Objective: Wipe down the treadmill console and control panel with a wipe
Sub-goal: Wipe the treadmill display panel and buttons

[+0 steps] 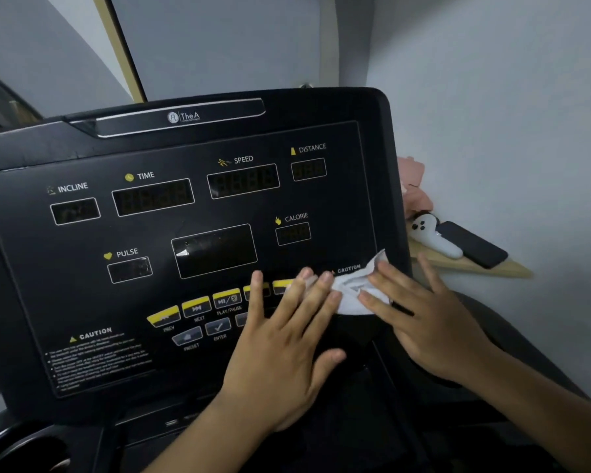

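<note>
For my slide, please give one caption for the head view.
Both hands press a white wipe on the treadmill console's lower right.

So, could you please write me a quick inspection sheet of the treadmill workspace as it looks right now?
Surface: black console panel, displays dark; button row partly covered by the hands.
Job's things: white wipe, crumpled, pressed on the panel's lower right near a CAUTION label.
Clutter: white game controller and dark phone on a wooden shelf to the right.
Grippers: left hand flat, fingers on the wipe; right hand flat on its other edge; no closed grip.
Cables: nothing seen.
Surroundings: pale walls, pink item behind the console.
</note>
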Motion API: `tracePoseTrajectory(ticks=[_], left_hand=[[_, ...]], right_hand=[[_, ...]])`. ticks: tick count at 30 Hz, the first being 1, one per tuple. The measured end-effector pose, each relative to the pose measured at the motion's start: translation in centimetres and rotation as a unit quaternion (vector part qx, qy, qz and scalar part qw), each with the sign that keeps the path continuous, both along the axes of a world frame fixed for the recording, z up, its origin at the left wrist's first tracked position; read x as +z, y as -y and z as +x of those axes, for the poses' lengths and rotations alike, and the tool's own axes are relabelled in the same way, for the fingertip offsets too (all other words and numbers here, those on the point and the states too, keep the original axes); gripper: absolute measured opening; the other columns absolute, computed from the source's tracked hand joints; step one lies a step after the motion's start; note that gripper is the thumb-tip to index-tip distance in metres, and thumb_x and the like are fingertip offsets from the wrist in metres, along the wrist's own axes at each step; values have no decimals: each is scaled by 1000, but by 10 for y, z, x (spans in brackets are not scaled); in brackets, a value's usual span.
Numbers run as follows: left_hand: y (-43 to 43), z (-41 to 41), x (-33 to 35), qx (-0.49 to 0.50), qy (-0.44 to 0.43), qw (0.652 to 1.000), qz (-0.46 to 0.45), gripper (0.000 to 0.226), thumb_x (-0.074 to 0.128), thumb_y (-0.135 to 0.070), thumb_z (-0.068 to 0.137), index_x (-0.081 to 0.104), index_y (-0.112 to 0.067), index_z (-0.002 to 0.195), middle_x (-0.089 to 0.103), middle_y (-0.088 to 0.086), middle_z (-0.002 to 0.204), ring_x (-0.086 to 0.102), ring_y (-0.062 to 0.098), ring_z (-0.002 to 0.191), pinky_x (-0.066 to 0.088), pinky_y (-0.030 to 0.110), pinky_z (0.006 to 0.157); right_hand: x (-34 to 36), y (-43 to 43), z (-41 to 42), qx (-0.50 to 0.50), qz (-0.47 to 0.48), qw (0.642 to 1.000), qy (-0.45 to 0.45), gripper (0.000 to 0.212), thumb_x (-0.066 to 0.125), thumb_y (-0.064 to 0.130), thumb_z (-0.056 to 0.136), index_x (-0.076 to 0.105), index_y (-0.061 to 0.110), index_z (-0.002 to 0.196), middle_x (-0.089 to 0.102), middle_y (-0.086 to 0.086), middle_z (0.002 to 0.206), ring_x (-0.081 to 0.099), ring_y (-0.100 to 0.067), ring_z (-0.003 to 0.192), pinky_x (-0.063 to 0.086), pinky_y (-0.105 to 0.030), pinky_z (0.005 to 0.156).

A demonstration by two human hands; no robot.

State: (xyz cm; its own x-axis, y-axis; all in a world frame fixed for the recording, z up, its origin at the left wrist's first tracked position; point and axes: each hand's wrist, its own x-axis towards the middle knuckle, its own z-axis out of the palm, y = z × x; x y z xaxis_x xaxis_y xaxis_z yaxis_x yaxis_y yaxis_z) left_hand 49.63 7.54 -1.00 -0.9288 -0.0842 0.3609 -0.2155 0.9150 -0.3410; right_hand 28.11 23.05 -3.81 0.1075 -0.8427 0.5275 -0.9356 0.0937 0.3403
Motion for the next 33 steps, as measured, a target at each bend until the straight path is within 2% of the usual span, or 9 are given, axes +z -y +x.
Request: tracePoseTrajectory(ticks=[4, 9, 12, 15, 20, 23, 28, 31, 33], left_hand=[[-5, 1, -3, -2, 18, 1000, 9, 70, 21, -59, 102, 29, -13, 154, 18, 6, 164, 11, 26, 152, 1, 66, 117], [4, -36, 28, 18, 12, 999, -24, 78, 17, -62, 100, 18, -7, 156, 8, 14, 165, 3, 29, 153, -6, 66, 117], [10, -67, 58, 39, -17, 998, -48, 82, 8, -63, 99, 6, -6, 157, -3, 16, 165, -7, 30, 152, -12, 67, 115], [19, -95, 87, 65, -43, 995, -63, 84, -1, -64, 96, -3, -6, 156, -10, 17, 164, -14, 30, 151, -13, 67, 113], [30, -116, 119, 84, -63, 993, -52, 82, -6, -63, 94, -3, -9, 156, -9, 15, 165, -13, 29, 152, -11, 67, 114], [28, -105, 104, 60, -58, 996, -42, 79, -3, -62, 96, -1, -11, 157, -9, 14, 165, -13, 30, 152, -9, 68, 114], [11, -65, 54, 2, -22, 1000, -7, 75, 11, -61, 100, 15, -14, 157, 3, 12, 166, -4, 31, 153, -8, 69, 114], [-6, -44, 21, -36, 26, 999, 5, 73, 15, -62, 100, 22, -15, 156, 7, 10, 166, -1, 31, 153, -1, 71, 114], [-16, -32, 1, -58, 48, 997, 10, 73, 18, -63, 100, 28, -15, 155, 12, 9, 165, 2, 30, 153, 2, 70, 115]], right_hand=[[-1, -4, 4, -11, 17, 1000, -4, 53, 44, 17, 89, 42, 11, 142, 39, -11, 151, 30, -27, 144, 20, -64, 113], [54, 28, -8, -77, -17, 996, 36, 49, 34, 26, 99, 43, 2, 141, 43, -18, 148, 31, -30, 143, 22, -63, 112], [89, 50, -16, -96, -34, 993, 58, 52, 34, 29, 99, 42, 1, 142, 38, -17, 152, 26, -28, 146, 17, -56, 118], [120, 69, -25, -120, -58, 986, 103, 55, 29, 33, 101, 31, 6, 149, 27, -13, 158, 17, -22, 149, 9, -49, 121], [146, 80, -27, -115, -101, 968, 198, 55, 29, 32, 105, 16, 12, 154, 13, -6, 163, 7, -14, 149, 1, -34, 118], [125, 69, -20, -103, -119, 969, 190, 55, 33, 32, 103, 23, 9, 152, 20, -9, 161, 14, -15, 147, 11, -39, 121], [40, 29, -3, -78, -119, 968, 204, 52, 38, 31, 101, 42, 1, 143, 35, -16, 153, 24, -26, 146, 24, -52, 117], [-1, 2, 14, -72, -102, 973, 195, 47, 39, 27, 100, 47, 2, 140, 40, -13, 150, 24, -22, 147, 28, -53, 115], [-16, -12, 25, -61, -78, 980, 171, 44, 37, 25, 101, 51, 2, 136, 46, -12, 146, 32, -23, 144, 30, -53, 113]])
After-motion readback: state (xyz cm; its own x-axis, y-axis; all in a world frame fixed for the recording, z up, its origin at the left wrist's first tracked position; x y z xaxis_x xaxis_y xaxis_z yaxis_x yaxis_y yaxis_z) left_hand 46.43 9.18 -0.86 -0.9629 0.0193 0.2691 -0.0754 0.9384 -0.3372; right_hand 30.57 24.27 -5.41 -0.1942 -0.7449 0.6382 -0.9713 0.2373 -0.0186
